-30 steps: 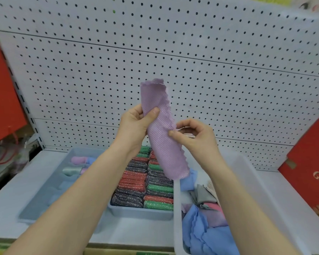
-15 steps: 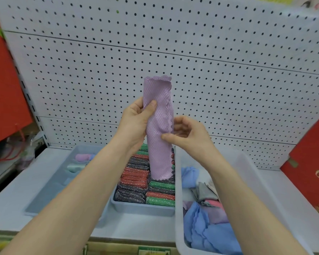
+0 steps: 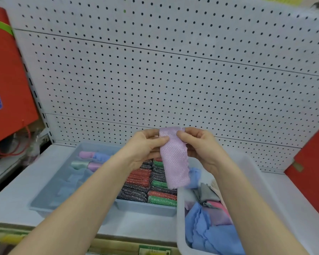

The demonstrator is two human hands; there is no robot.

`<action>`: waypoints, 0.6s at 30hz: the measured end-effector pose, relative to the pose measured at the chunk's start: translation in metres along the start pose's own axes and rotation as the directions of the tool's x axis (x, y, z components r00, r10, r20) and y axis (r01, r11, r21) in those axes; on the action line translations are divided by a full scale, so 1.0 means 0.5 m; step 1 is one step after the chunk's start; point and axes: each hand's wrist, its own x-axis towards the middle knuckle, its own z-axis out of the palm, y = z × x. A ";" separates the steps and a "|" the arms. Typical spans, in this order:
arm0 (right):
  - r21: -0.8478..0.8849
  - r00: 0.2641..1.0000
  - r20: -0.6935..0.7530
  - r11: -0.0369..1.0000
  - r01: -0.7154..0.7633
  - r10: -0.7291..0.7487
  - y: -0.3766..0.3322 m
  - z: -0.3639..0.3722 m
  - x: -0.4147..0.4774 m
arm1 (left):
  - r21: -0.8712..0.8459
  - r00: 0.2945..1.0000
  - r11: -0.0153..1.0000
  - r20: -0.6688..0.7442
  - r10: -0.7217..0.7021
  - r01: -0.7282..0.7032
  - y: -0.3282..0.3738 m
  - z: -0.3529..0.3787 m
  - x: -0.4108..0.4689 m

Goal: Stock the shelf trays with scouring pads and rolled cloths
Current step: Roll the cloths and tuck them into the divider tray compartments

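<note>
A folded lilac cloth (image 3: 175,162) hangs upright in front of me. My left hand (image 3: 145,148) and my right hand (image 3: 199,146) both pinch its top edge, thumbs on the front. Behind and below it stands a grey tray (image 3: 144,208) packed with glittery scouring pads (image 3: 142,183) in red, green and dark grey. To the left a second grey tray (image 3: 50,196) holds a few rolled cloths (image 3: 92,159) in pink, blue and green at its far end. At the right a white bin (image 3: 180,227) holds loose blue, pink and grey cloths (image 3: 206,230).
The trays stand on a white shelf (image 3: 11,196) backed by a white pegboard (image 3: 173,80). Red bags (image 3: 6,80) hang at the left, and a red box (image 3: 313,177) leans at the right. A price strip runs along the shelf's front edge.
The cloth and both hands have come down from chest height. My right hand has moved up to the cloth's top edge beside my left, and the cloth now looks narrower.
</note>
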 end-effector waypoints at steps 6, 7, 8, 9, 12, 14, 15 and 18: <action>0.073 0.978 0.012 0.976 0.207 -0.208 -0.019 0.003 0.009 | 0.200 0.897 0.890 -0.086 0.433 -0.411 0.015 0.013 0.004; 0.025 0.970 0.020 0.970 0.242 -0.243 -0.022 0.004 0.010 | 0.218 0.885 0.874 -0.073 0.459 -0.435 0.018 0.012 0.003; -0.035 0.961 0.027 0.961 0.274 -0.274 -0.024 0.004 0.010 | 0.228 0.879 0.865 -0.066 0.472 -0.447 0.021 0.012 0.002; -0.087 0.955 0.026 0.951 0.295 -0.294 -0.026 0.004 0.011 | 0.227 0.877 0.863 -0.064 0.476 -0.452 0.023 0.011 0.003; -0.137 0.942 0.006 0.933 0.333 -0.335 -0.030 0.001 0.016 | 0.185 0.881 0.874 -0.067 0.468 -0.450 0.028 0.010 0.006; -0.165 0.922 0.012 0.909 0.384 -0.387 -0.034 -0.002 0.021 | 0.169 0.889 0.881 -0.053 0.455 -0.441 0.029 0.010 0.011; -0.177 0.911 0.018 0.896 0.408 -0.412 -0.037 -0.004 0.023 | 0.152 0.891 0.885 -0.048 0.452 -0.441 0.030 0.010 0.014; -0.200 0.890 0.029 0.870 0.451 -0.455 -0.044 -0.007 0.027 | 0.075 0.896 0.896 -0.049 0.441 -0.437 0.039 0.011 0.021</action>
